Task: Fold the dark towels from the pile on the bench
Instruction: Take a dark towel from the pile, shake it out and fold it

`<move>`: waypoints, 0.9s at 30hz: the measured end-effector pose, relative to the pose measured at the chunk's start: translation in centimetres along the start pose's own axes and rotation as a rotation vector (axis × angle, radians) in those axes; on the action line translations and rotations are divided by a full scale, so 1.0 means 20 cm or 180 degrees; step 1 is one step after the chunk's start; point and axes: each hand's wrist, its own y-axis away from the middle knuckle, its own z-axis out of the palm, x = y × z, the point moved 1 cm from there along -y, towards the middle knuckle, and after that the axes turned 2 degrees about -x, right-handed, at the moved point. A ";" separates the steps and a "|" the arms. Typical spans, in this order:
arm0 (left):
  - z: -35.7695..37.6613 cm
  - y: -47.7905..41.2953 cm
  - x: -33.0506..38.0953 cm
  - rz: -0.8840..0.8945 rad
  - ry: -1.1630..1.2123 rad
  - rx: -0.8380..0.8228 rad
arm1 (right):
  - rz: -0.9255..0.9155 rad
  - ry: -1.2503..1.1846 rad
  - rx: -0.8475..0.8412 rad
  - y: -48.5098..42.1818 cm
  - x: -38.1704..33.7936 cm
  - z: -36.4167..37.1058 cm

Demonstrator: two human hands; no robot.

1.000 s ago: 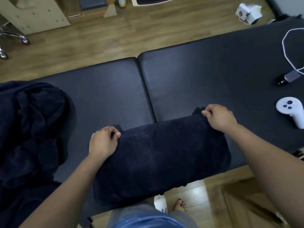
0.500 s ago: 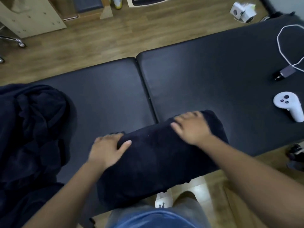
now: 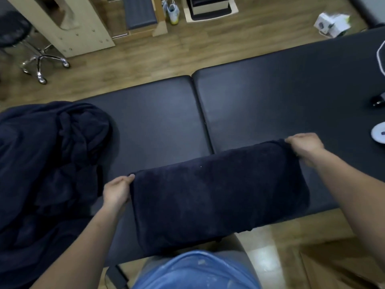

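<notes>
1. One folded dark towel (image 3: 218, 195) lies crosswise at the near side of the bench (image 3: 270, 90). It spans the seam between the two pads, and its near long edge hangs over the bench's front edge.
2. The left hand (image 3: 116, 191) pinches the towel's left short edge, with the thumb at the far corner and the fingers curled against the end.
3. The right hand (image 3: 306, 147) grips the far right corner with curled fingers, and the cloth bunches slightly there.
4. One pile (image 3: 45, 163) of crumpled dark towels covers the left end of the bench and spills over its near edge. It lies just beside the left hand, with a narrow strip of bare pad between it and the folded towel.
5. Beyond the towel, both pads are bare up to the far edge.
6. At the right edge of the view sit one white round thing (image 3: 378, 133), cut off by the frame, one small dark object (image 3: 378, 102) and a loop of white cable (image 3: 381, 57). All are well apart from the towel.
7. On the wooden floor beyond the bench stand one wheeled chair (image 3: 39, 59) and one white box (image 3: 331, 24).
</notes>
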 end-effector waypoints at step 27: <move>0.09 0.31 -0.29 0.1202 -0.1931 -0.0241 | -0.0096 -0.0575 -0.0610 0.31 0.35 0.08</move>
